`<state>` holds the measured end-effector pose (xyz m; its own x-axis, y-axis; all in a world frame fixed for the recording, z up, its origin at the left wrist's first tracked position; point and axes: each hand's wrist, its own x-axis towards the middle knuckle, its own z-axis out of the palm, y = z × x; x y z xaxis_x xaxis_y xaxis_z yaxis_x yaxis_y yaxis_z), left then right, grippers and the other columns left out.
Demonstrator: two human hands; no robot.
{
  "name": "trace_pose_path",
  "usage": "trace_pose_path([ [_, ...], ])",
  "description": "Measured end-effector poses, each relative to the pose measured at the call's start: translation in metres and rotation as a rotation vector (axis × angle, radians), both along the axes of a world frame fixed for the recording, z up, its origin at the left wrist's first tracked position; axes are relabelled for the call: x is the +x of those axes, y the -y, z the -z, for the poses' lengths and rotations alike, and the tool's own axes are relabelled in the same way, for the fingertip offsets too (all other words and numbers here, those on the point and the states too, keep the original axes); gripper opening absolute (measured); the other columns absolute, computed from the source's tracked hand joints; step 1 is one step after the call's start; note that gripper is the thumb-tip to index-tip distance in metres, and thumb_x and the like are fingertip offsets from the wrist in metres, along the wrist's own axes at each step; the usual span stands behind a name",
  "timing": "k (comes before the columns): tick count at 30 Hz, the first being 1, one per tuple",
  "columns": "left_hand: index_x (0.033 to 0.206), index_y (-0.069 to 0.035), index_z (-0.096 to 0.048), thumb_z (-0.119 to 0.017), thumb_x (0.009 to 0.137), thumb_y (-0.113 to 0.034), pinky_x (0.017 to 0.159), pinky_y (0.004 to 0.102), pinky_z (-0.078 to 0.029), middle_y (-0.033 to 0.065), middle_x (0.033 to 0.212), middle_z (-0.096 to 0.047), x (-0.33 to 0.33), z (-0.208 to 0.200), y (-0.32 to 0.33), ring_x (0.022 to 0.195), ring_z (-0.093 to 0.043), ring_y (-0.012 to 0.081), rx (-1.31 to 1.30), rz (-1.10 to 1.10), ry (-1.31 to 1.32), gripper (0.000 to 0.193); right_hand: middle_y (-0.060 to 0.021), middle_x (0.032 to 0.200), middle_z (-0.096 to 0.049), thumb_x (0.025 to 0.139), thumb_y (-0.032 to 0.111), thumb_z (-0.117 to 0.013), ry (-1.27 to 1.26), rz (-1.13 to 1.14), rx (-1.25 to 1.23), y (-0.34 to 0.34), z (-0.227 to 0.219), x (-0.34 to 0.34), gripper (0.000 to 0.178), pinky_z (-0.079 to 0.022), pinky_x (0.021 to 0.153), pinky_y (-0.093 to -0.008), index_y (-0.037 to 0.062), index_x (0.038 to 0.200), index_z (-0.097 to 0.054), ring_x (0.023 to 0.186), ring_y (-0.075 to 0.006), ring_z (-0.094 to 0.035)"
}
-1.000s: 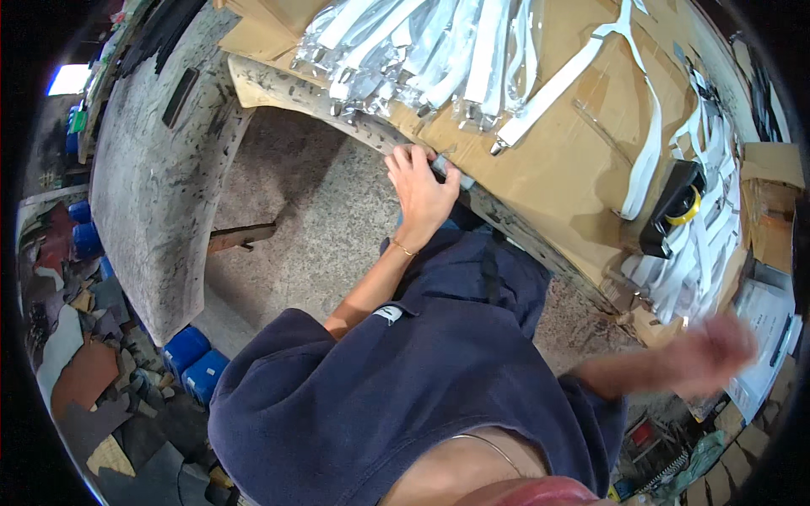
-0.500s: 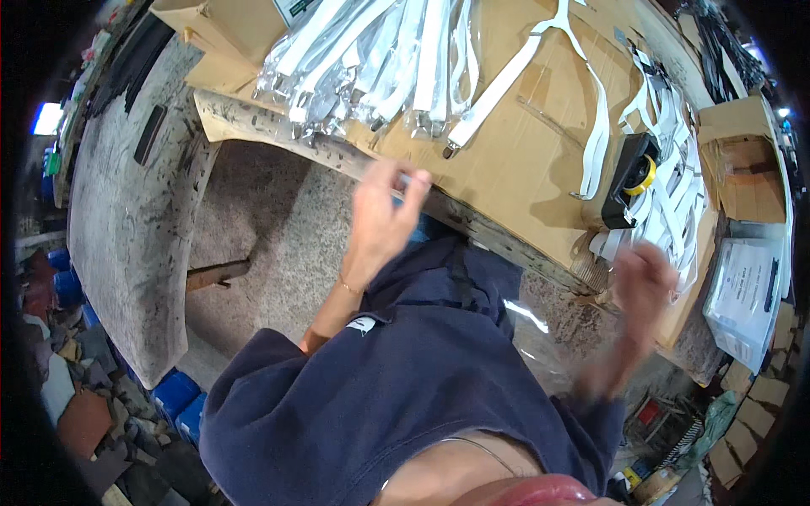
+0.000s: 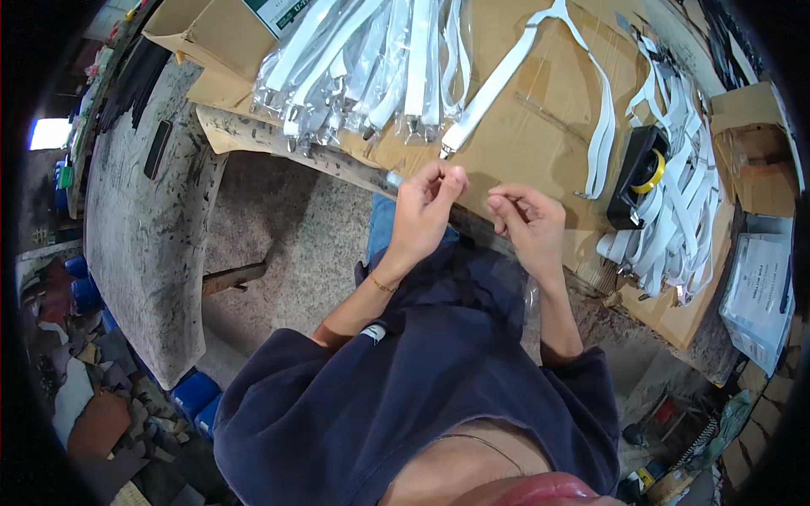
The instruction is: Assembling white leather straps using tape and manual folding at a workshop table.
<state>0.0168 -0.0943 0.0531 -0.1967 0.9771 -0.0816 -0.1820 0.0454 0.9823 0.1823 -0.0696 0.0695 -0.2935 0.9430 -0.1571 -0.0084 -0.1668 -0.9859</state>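
Note:
My left hand [image 3: 424,207] is closed at the near edge of the cardboard-covered table. A small pale object [image 3: 394,179] pokes out past its fingers; I cannot make out its kind. To the right, my right hand [image 3: 531,223] has its thumb and fingers pinched together, and whatever is in them is too small or clear to tell. Just beyond my left hand lie white Y-shaped suspenders [image 3: 489,88] with metal clips, spread on the cardboard. Further left is a pile of white suspenders in clear bags [image 3: 363,76].
A black tape dispenser with a yellow ring [image 3: 639,177] stands beside a heap of loose white suspenders [image 3: 675,194]. At the right are an open carton [image 3: 759,177] and a clear plastic box [image 3: 758,291]. A dark phone-like slab [image 3: 158,150] rests on the left grey surface [image 3: 143,253].
My right hand has come from beside the suspenders heap at the right to the middle, near my left hand. My left hand has shifted slightly right, still closed.

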Motion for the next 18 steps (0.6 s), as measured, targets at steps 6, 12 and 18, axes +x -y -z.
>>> trace_pose_path([
  [6, 0.100, 0.004, -0.067, -0.067, 0.089, -0.013, 0.069, 0.0199, -0.047, 0.0016, 0.082, -0.065, 0.009, 0.000, -0.002, 0.077, -0.059, 0.0062, -0.177, 0.254, 0.124, 0.020, -0.0046, 0.076, -0.066, 0.087, 0.002, -0.065, -0.039, 0.094, 0.073, 0.001, 0.007, 0.006, 0.020, -0.045, 0.055, -0.0201, -0.0030, 0.106, -0.060, 0.062, -0.0062, -0.056],
  [12, 0.085, 0.003, -0.071, -0.070, 0.087, -0.011, 0.059, 0.0196, -0.043, 0.0006, 0.071, -0.065, 0.014, -0.001, -0.013, 0.066, -0.055, 0.0031, -0.128, 0.216, -0.050, 0.014, -0.0051, 0.080, -0.067, 0.087, 0.003, -0.066, -0.162, 0.074, -0.087, 0.007, 0.015, 0.017, 0.020, -0.048, 0.061, -0.0211, -0.0028, 0.105, -0.060, 0.068, -0.0073, -0.058],
  [18, 0.080, -0.001, -0.072, -0.071, 0.086, -0.010, 0.055, 0.0197, -0.041, -0.0009, 0.066, -0.064, 0.012, -0.002, -0.017, 0.061, -0.052, 0.0033, -0.082, 0.127, -0.054, 0.011, -0.0046, 0.086, -0.068, 0.085, 0.004, -0.068, -0.018, -0.086, -0.186, 0.013, 0.017, 0.032, 0.018, -0.050, 0.070, -0.0225, -0.0023, 0.101, -0.064, 0.076, -0.0093, -0.062],
])
